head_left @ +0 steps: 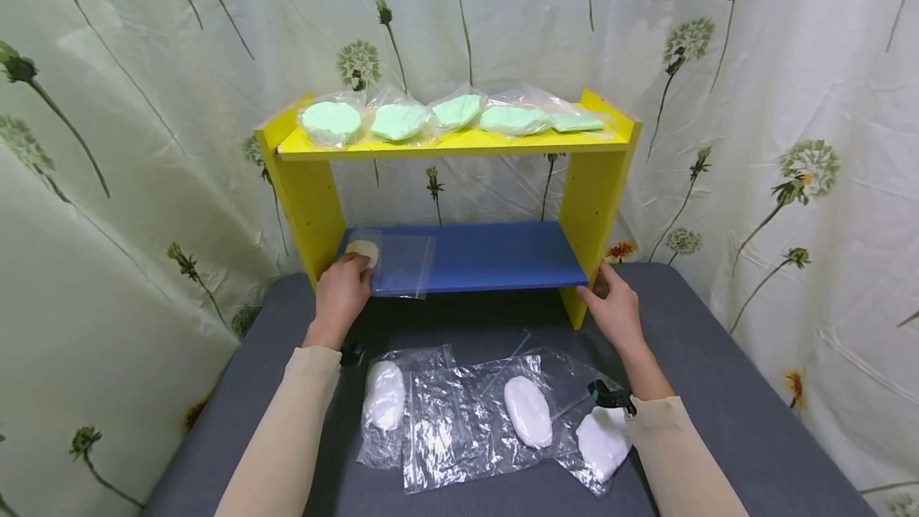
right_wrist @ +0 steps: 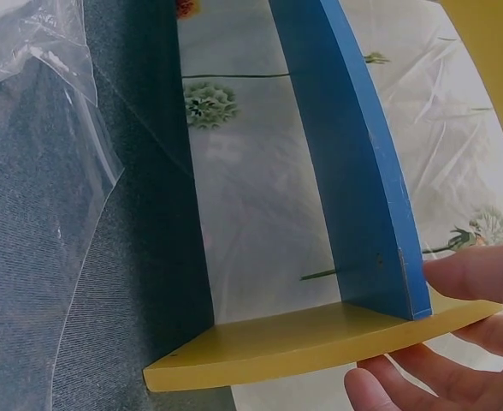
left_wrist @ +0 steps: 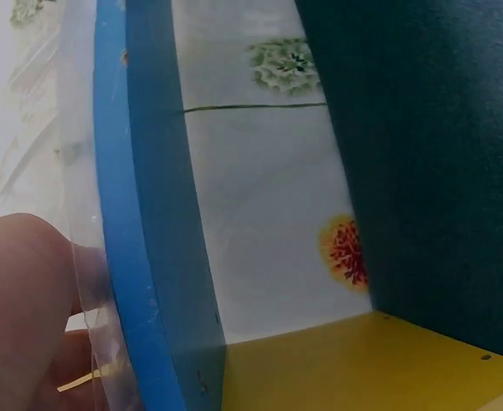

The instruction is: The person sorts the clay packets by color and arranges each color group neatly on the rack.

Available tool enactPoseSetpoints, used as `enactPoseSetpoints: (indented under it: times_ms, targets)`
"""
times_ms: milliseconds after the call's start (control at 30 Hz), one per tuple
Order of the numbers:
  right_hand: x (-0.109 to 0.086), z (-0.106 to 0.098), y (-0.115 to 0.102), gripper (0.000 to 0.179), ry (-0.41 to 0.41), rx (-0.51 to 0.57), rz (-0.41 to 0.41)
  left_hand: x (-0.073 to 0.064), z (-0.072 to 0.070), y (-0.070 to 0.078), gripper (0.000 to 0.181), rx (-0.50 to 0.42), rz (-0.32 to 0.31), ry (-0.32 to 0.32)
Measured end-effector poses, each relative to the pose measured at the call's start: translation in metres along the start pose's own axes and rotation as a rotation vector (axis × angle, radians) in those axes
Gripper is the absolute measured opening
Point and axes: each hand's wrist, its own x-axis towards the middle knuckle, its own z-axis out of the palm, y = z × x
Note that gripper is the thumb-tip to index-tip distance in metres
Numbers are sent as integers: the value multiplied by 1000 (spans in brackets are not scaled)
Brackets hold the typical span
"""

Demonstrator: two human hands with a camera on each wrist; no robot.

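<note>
Lying left of frame centre on blue shelf [head_left: 495, 254], clear bag [head_left: 404, 263] runs lengthwise left to right; pale disc [head_left: 364, 248] at left end, touching nearer left hand [head_left: 343, 287], fingers pinching bag; right hand [head_left: 615, 306], centre right, fingers gripping yellow side panel [head_left: 593, 214].
</note>
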Motion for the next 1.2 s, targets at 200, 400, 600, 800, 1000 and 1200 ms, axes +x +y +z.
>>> enactPoseSetpoints:
  times_ms: [200, 400, 600, 800, 1000, 1200]
  targets:
    - [-1, -2, 1, 55, -10, -15, 16, 0, 3, -2, 21, -29, -26, -53]
    - [1, -2, 1, 53, -11, -12, 9, -1, -2, 2, 34, -80, -19, -6]
    - [0, 0, 3, 52, -10, -4, 6, -17, -23, 16, 35, -134, -38, 76]
    - [0, -1, 2, 51, 1, 1, -3, -47, -39, 32, 35, -209, -82, 32]
    - [1, 0, 2, 53, -4, 3, 7, -77, -47, 41, 38, -280, -134, -37]
    - [1, 0, -1, 52, -1, 3, 6, -107, -50, 42, 40, -297, -240, -143]
